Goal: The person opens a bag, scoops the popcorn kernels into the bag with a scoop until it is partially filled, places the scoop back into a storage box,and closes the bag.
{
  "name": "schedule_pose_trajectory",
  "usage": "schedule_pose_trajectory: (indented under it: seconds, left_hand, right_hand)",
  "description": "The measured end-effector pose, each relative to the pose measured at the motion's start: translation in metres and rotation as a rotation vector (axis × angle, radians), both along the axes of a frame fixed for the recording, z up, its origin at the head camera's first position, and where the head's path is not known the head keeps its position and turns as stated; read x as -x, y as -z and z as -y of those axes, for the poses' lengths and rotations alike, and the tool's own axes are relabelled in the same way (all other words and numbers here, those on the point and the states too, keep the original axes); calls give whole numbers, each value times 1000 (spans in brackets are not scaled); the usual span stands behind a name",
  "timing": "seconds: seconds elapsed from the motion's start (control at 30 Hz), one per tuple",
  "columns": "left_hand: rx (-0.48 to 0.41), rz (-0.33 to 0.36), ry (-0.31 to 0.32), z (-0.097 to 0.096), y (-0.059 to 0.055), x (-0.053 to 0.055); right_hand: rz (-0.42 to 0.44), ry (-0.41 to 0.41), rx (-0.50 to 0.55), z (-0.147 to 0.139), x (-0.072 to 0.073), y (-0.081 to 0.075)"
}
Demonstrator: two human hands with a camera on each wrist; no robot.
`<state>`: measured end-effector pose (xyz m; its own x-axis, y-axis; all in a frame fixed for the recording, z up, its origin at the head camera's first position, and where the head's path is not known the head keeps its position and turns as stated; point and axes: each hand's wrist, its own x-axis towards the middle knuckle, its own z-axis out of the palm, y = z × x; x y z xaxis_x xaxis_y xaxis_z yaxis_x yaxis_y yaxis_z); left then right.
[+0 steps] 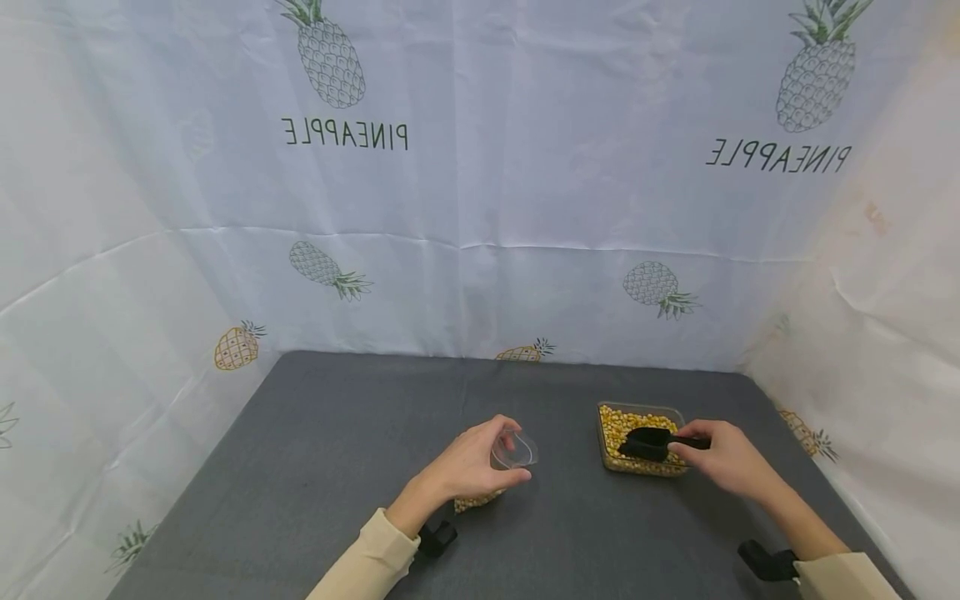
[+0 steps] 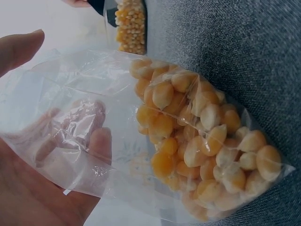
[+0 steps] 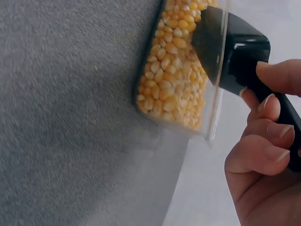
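My left hand point(image 1: 471, 463) holds a clear plastic bag point(image 2: 202, 136), its fingers and thumb curved round the wide mouth. Corn kernels fill the bottom of the bag, low over the table, and the hand hides part of it in the head view. With my right hand point(image 1: 726, 460) I grip the handle of a black scoop point(image 1: 647, 444). Its blade dips in among the yellow kernels point(image 3: 164, 70) of a clear rectangular container point(image 1: 643, 470). Thumb and fingertips pinch the handle just behind the blade in the right wrist view.
A dark grey cloth covers the table point(image 1: 337, 433). White curtains point(image 1: 480, 183) printed with pineapples hang behind it and along both sides. Black wrist mounts point(image 1: 437, 540) sit under both forearms. The container stands right of the bag, with table surface between them.
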<state>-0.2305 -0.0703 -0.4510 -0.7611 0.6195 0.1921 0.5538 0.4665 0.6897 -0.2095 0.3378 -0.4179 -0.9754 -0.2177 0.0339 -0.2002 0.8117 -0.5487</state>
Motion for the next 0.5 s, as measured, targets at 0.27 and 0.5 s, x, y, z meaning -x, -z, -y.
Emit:
schedule_pose_trajectory:
  seconds: [0.27,0.5]
  left_hand:
    - [2,-4,-1,0,0,1]
    - [5,12,-4,0,0,0]
  right_hand:
    - [-65,49,-8,12,-5,11]
    - [-101,101,0,21,-8,24]
